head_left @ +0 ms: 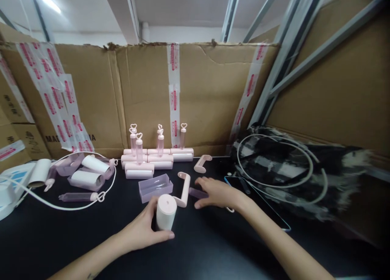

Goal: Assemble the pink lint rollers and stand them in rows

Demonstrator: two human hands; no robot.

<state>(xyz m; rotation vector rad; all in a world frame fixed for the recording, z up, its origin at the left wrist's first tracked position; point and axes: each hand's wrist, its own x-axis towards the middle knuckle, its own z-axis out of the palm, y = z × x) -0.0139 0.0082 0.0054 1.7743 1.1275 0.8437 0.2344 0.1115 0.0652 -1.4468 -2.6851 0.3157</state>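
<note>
My left hand (145, 227) is wrapped round a white roll (166, 217) with a pale pink end cap, standing upright on the black table. Fingers spread, my right hand (215, 192) hovers over a translucent purple tube (198, 193), which is partly hidden under it; whether they touch I cannot tell. Between the hands a pink C-shaped bracket (184, 189) stands next to the roll. Behind my left hand sits a translucent purple box (155, 187). A second pink bracket (202, 163) lies farther back.
Several pink roller holders (139, 170) are stacked against the cardboard wall (146, 93), with heart-topped tubes standing on them. At left are more white rolls (86, 178), purple boxes and a looped white cable. A flat blue-edged panel (258, 198) and a coiled cable (274, 182) lie at right.
</note>
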